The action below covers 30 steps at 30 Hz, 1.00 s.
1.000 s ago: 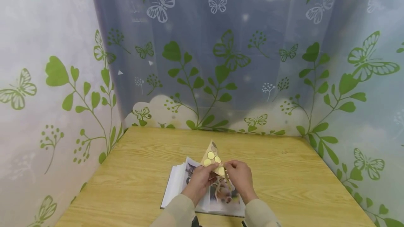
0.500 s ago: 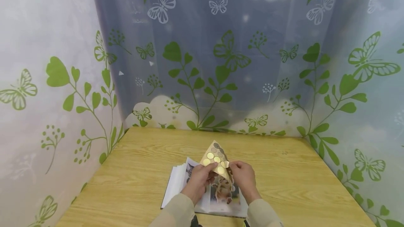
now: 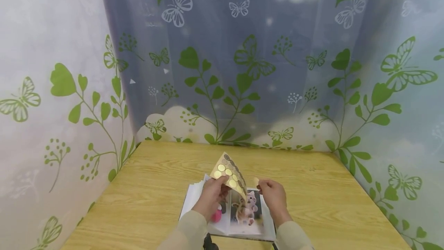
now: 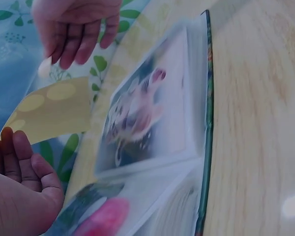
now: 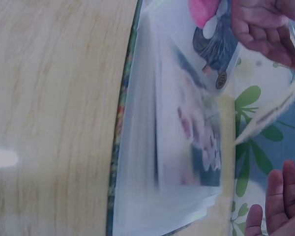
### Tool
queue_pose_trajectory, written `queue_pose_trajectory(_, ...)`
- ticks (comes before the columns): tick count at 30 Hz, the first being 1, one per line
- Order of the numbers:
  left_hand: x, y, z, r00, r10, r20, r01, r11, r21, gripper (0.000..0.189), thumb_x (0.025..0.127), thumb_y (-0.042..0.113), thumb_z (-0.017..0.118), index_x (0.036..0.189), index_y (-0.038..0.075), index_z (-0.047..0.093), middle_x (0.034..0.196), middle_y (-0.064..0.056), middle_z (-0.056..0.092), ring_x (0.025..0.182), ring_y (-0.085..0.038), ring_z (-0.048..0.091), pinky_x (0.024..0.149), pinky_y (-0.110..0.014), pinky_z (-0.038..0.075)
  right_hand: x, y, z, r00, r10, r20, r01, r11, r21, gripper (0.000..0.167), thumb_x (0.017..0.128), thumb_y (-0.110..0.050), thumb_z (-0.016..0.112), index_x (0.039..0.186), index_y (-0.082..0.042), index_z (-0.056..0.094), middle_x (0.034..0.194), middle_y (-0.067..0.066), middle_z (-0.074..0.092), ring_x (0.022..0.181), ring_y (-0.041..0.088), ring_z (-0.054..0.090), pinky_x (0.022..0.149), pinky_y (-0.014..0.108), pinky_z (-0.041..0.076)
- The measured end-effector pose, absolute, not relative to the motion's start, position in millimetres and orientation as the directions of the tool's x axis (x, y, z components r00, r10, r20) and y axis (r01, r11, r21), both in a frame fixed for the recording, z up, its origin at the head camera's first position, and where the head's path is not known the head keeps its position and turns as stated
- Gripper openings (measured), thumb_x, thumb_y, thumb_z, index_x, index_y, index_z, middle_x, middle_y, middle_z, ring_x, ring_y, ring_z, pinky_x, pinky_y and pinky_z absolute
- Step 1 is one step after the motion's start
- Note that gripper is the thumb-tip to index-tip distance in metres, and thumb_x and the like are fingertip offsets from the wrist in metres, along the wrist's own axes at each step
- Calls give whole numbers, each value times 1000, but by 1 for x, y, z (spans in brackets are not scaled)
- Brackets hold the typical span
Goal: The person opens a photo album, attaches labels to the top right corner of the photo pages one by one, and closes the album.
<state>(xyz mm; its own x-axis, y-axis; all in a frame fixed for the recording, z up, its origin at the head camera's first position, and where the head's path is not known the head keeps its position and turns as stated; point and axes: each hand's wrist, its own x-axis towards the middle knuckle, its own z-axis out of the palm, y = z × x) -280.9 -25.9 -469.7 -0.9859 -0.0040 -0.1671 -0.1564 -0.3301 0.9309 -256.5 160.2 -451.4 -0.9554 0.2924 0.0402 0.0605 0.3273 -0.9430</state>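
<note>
My left hand [image 3: 211, 195] grips a sheet of round gold stickers [image 3: 233, 183] between thumb and fingers, tilted up over an open photo album [image 3: 192, 199]. Some circles on the sheet are shiny gold; others, along its right side, look dull like bare backing. To the right, my right hand [image 3: 274, 196] pinches a single round sticker [image 3: 256, 181], apart from the sheet. The left wrist view also shows this sticker [image 4: 44, 68] at the fingertips. On the album's right page lies a kitten photo [image 3: 245, 212]; a picture with a pink shape [image 3: 216, 215] shows partly beneath my left hand.
The album lies on a wood-grain table [image 3: 312, 188] near its front edge. Curtains [image 3: 222, 68] printed with leaves and butterflies enclose the table at the back and both sides.
The right hand has drawn away from the sheet toward the right, with a sticker now separate in its fingers. My left hand and the sheet have shifted a little left, uncovering the kitten photo.
</note>
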Motion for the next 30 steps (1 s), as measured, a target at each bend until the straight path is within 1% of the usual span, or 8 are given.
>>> queue_pose_trajectory(2, -283, -31, -470, -986, -14, -166, -151, -337, 929, 16, 94, 22, 67, 95, 6, 63, 76, -1, 66, 74, -15, 62, 78, -34, 51, -256, 162, -453, -955, 295, 39, 67, 339, -938, 31, 100, -18, 53, 111, 6, 70, 99, 16, 72, 96, 36, 66, 86, 48, 50)
queue_pose_trajectory(9, -289, -53, -468, -981, -63, -181, -149, -344, 927, 19, 94, 23, 67, 96, 5, 60, 78, -2, 65, 75, -16, 62, 79, -34, 49, -254, 170, -459, -948, 310, 78, 70, 438, -896, 29, 98, -19, 55, 100, 2, 74, 90, 10, 72, 85, 24, 66, 74, 39, 51)
queue_pose_trajectory(14, -293, -72, -468, -979, -104, -174, -127, -356, 926, 21, 96, 21, 65, 103, 2, 59, 80, -3, 64, 73, -15, 61, 78, -32, 49, -254, 174, -464, -944, 321, 82, 75, 450, -890, 28, 97, -19, 55, 98, 3, 73, 89, 9, 72, 83, 23, 66, 72, 36, 52)
queue_pose_trajectory(19, -296, -95, -469, -973, -134, -187, -126, -370, 920, 22, 97, 22, 64, 102, 2, 56, 79, -2, 62, 73, -15, 62, 76, -31, 52, -253, 178, -469, -942, 322, 92, 72, 464, -883, 28, 97, -18, 55, 97, 3, 74, 87, 9, 72, 80, 20, 66, 68, 33, 51)
queue_pose_trajectory(22, -296, -108, -470, -972, -142, -190, -123, -383, 916, 22, 98, 22, 63, 103, 3, 54, 78, -2, 62, 76, -15, 63, 78, -32, 52, -252, 181, -471, -945, 319, 70, 89, 458, -885, 28, 97, -19, 55, 100, 3, 73, 89, 9, 73, 82, 21, 66, 70, 35, 51)
queue_pose_trajectory(24, -296, -116, -471, -971, -144, -189, -117, -402, 908, 22, 99, 23, 62, 103, 3, 53, 78, -1, 62, 79, -16, 64, 83, -33, 50, -252, 182, -472, -946, 319, 54, 103, 456, -884, 28, 98, -19, 54, 101, 2, 73, 91, 8, 73, 84, 22, 66, 72, 36, 52)
queue_pose_trajectory(27, -296, -130, -473, -971, -138, -193, -113, -448, 887, 23, 100, 22, 60, 107, 3, 51, 81, -2, 59, 85, -18, 61, 91, -36, 46, -253, 184, -474, -947, 320, 41, 116, 457, -882, 29, 98, -20, 54, 103, 2, 73, 92, 8, 72, 86, 22, 65, 73, 38, 52)
queue_pose_trajectory(30, -295, -146, -477, -969, -134, -210, -118, -496, 860, 25, 101, 22, 59, 112, 3, 47, 87, -3, 57, 92, -19, 59, 95, -36, 43, -254, 186, -476, -947, 320, 34, 123, 458, -880, 29, 98, -20, 54, 103, 2, 72, 93, 9, 72, 86, 22, 65, 75, 41, 52)
